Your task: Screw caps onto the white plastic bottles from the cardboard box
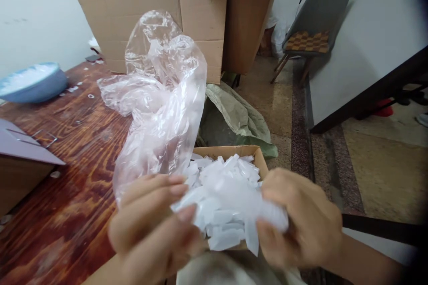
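My left hand (pixel 154 227) and my right hand (pixel 301 218) both grip a bunch of small clear plastic pieces (pixel 224 205), held between them just above a small open cardboard box (pixel 257 156) filled with more of the same pieces. A large crumpled clear plastic bag (pixel 160 98) rises from my left hand's fingers and stands over the wooden table (pixel 67 187). Both hands have their fingers curled closed on the plastic.
A blue bowl (pixel 33 82) with white contents sits at the table's far left. Large cardboard boxes (pixel 150 13) stand at the back. A green sack (pixel 240 116) lies on the floor, a grey chair (pixel 310 31) stands beyond, and a brown box (pixel 23 164) is at left.
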A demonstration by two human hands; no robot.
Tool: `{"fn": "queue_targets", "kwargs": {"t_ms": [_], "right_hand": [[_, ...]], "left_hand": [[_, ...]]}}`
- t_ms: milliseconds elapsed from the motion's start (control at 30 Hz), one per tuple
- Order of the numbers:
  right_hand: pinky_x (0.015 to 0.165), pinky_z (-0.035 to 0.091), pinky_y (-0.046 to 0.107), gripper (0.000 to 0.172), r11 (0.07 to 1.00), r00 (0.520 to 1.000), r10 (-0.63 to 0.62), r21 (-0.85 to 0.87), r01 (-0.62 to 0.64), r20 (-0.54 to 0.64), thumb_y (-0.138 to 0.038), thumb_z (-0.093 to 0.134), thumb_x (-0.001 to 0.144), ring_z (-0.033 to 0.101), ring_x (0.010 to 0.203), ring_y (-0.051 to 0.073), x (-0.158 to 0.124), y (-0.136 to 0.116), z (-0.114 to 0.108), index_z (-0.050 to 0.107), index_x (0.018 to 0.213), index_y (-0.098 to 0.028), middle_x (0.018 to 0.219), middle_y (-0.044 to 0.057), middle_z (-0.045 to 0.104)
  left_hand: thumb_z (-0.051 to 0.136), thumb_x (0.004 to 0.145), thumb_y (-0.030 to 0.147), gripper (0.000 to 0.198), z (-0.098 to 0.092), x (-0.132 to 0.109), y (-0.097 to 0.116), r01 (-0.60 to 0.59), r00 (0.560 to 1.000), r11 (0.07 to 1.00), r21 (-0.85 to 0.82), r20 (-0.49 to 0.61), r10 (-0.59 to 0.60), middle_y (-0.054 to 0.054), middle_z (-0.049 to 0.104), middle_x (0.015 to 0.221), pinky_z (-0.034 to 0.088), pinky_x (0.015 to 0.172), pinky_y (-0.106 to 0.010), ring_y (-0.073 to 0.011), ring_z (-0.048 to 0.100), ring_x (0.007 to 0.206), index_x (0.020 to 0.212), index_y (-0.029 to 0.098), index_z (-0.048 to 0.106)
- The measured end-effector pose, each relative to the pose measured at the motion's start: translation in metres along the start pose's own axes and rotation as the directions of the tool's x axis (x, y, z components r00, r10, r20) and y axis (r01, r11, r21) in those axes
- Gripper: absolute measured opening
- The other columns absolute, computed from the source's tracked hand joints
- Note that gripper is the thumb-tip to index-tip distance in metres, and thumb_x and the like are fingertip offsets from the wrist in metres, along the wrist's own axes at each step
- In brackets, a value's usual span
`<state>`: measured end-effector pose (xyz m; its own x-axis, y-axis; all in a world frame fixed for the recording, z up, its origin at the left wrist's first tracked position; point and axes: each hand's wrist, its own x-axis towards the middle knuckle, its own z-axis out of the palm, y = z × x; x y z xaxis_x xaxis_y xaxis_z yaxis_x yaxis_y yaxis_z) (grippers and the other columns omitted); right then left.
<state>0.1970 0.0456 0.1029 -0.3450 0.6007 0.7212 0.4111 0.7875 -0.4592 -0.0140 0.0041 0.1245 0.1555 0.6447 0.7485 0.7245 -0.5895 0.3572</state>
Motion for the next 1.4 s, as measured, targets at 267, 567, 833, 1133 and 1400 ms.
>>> {"fn": "queue_targets", "kwargs": {"t_ms": [267, 567, 833, 1133, 1400], "right_hand": [[0.077, 0.048, 0.035, 0.009, 0.960, 0.756, 0.263, -0.244, -0.140, 0.599, -0.019, 0.055, 0.092, 0.063, 0.087, 0.023, 0.002, 0.049, 0.026, 0.063, 0.096, -0.018, 0.091, 0.006, 0.066], [0.071, 0.047, 0.037, 0.004, 0.972, 0.431, 0.150, -0.212, 0.099, 0.890, -0.016, 0.066, 0.083, 0.062, 0.087, 0.026, -0.033, 0.017, 0.018, 0.066, 0.085, -0.019, 0.089, 0.005, 0.065], [0.064, 0.045, 0.037, 0.010, 0.962, 0.370, 0.118, -0.199, 0.189, 0.921, -0.009, 0.065, 0.081, 0.065, 0.076, 0.027, -0.027, 0.012, 0.036, 0.071, 0.088, -0.013, 0.082, 0.010, 0.070], [0.070, 0.047, 0.037, 0.005, 0.976, 0.448, 0.123, -0.191, 0.109, 0.886, -0.012, 0.062, 0.082, 0.061, 0.083, 0.026, -0.029, 0.016, 0.024, 0.066, 0.085, -0.013, 0.084, 0.008, 0.065], [0.082, 0.047, 0.034, 0.007, 0.914, 0.675, 0.355, -0.089, -0.395, 0.647, -0.020, 0.055, 0.091, 0.057, 0.096, 0.020, -0.011, 0.034, -0.018, 0.056, 0.098, -0.020, 0.100, 0.004, 0.060]], "left_hand": [[0.047, 0.085, 0.000, 0.045, 0.039, -0.053, -0.049, -0.051, 0.691, 0.998, -0.042, 0.720, 0.066, -0.008, 0.064, 0.124, 0.050, 0.095, -0.047, -0.0288, 0.052, 0.121, 0.125, 0.018, 0.055], [0.053, 0.090, 0.011, 0.036, 0.055, -0.049, -0.060, -0.027, 0.544, 1.000, 0.002, 0.839, 0.013, -0.009, 0.064, 0.118, 0.048, 0.095, -0.046, -0.0296, 0.051, 0.119, 0.125, 0.020, 0.056], [0.060, 0.089, 0.016, 0.023, 0.070, -0.040, -0.065, -0.064, 0.531, 0.997, 0.032, 0.847, 0.006, -0.011, 0.061, 0.109, 0.049, 0.086, -0.044, -0.0289, 0.056, 0.105, 0.112, 0.019, 0.062], [0.044, 0.099, 0.023, 0.020, 0.054, -0.033, -0.055, 0.141, 0.702, 0.989, -0.045, 0.709, -0.068, -0.011, 0.064, 0.111, 0.046, 0.087, -0.037, -0.0241, 0.058, 0.104, 0.116, 0.015, 0.050], [0.036, 0.101, 0.025, 0.027, 0.041, -0.015, -0.031, 0.356, 0.709, 0.918, -0.174, 0.691, -0.143, -0.003, 0.058, 0.083, 0.042, 0.069, -0.027, -0.0158, 0.057, 0.076, 0.116, 0.016, 0.057]]}}
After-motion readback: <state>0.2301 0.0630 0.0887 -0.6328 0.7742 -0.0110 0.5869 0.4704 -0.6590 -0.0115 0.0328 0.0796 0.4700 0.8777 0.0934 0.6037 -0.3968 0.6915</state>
